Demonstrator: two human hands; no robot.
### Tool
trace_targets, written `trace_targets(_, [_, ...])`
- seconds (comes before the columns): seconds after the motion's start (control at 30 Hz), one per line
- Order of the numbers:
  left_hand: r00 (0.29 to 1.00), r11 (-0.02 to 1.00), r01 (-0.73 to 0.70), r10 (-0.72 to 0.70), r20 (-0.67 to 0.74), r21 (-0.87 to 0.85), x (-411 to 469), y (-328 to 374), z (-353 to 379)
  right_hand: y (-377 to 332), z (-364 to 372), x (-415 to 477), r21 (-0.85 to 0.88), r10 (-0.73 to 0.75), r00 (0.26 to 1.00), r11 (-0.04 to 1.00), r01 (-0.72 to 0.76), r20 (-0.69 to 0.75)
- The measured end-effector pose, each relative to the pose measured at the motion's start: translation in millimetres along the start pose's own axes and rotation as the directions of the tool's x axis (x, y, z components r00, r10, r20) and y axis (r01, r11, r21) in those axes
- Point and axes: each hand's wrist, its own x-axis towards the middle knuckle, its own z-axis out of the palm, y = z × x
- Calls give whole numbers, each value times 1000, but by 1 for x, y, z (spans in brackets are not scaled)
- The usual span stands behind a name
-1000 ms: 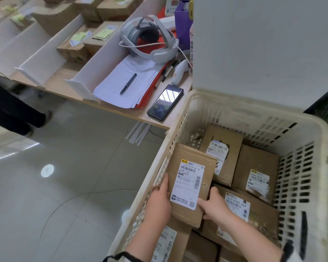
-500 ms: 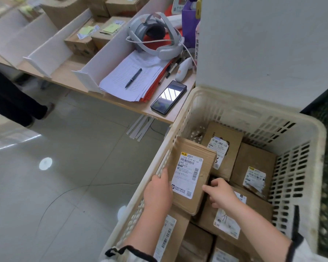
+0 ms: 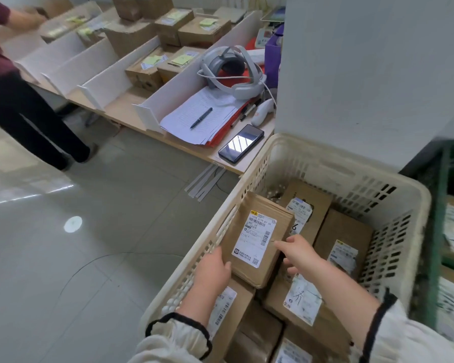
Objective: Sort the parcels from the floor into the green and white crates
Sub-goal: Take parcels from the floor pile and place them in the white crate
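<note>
One parcel [image 3: 257, 239] sits between left hand [image 3: 212, 268] and right hand [image 3: 300, 254].

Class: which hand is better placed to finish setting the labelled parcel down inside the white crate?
Left. The left hand holds the parcel's near corner, thumb on top, beside the white crate's left wall; the right hand only touches its right edge with fingertips.

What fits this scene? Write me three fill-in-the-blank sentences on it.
1. The left hand holds a parcel inside the ____ crate.
2. A ____ lies on the papers.
3. The phone lies on the table with its screen facing ____.
Missing: white; pen; up.
</note>
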Motion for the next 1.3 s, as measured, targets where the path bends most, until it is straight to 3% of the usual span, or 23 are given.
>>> trace_targets(0.23, [995,985,-77,65,-80,-153,-59,-32,-22,6,10,-42,-196,-136,990,970,142,41])
trace_targets(0.4, [977,974,-21,-28,-211,-224,-114,-61,-54,-7,58,-80,-414,-321,927,829,375,196])
trace_targets(0.63, [903,914,227,-327,-278,-337,-231,-161,-68,-2,168,-163,-595,-408,778,501,629,478])
trace_targets(0.77, [823,826,340,-493,-283,-451,-320,-236,-53,13,235,-219,-736,-351,707,67,673,614])
trace_targets(0.83, [770,763,392,-578,-272,-514,-368,-273,-42,26,271,-252,-728,-339,663,-110,676,667])
trace_targets(0.97, [658,640,496,-718,-227,-587,-477,-349,-10,82,362,-339,-661,-319,579,-357,660,750])
trace_targets(1.07, [546,549,578,-810,-214,-604,-568,-403,16,145,438,-411,-479,-216,432,-511,714,875])
trace_targets(1.2, [330,361,667,-927,-177,-652,-705,-455,68,246,527,-507,-153,-6,200,-665,731,980])
trace_targets(1.3, [147,124,701,-989,-28,-702,-804,-465,129,323,568,-569,66,205,111,-699,712,972])
